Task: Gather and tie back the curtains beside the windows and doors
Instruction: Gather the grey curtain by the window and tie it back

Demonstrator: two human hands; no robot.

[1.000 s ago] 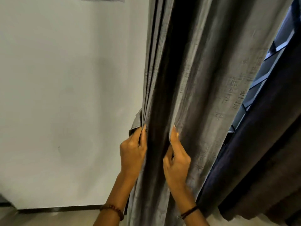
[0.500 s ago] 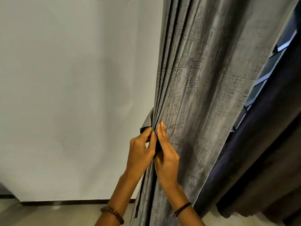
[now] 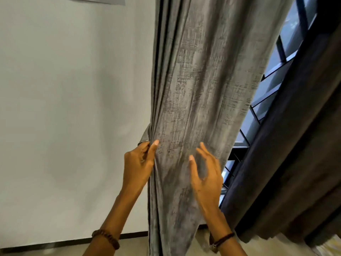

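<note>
the grey curtain [image 3: 203, 80] hangs straight ahead of the person, between the wall [image 3: 73, 108] on the left and the window [image 3: 265, 100] on the right. its long axis runs top to bottom and leans rightward toward the top in this view.

the left hand [image 3: 138, 163] pinches a stack of narrow pleats at the curtain's wall-side edge, thumb on the front and fingers curled behind the folds. the right hand [image 3: 206, 174] is released, its fingers spread and slightly bent in front of the flat face of the cloth. it is blurred, so whether its fingertips touch the fabric cannot be told.

the relation that matters: the ungathered width lies to the right of the pinched pleats, and the curtain's free edge falls on the window side, just beyond the right hand. that hand is the nearer one to the loose cloth. by this judgement the next fold would be taken by the right hand and carried leftward to the left hand's stack, across the long axis rather than along it.

a dark curtain [image 3: 299, 163] hangs further right, across the window, with neither hand on it. no tie-back shows, so gathering looks part-way and tying is not yet begun.

no brand, label or legible writing appears — a pale sheet [image 3: 96, 0] at the top of the wall shows nothing readable.
</note>
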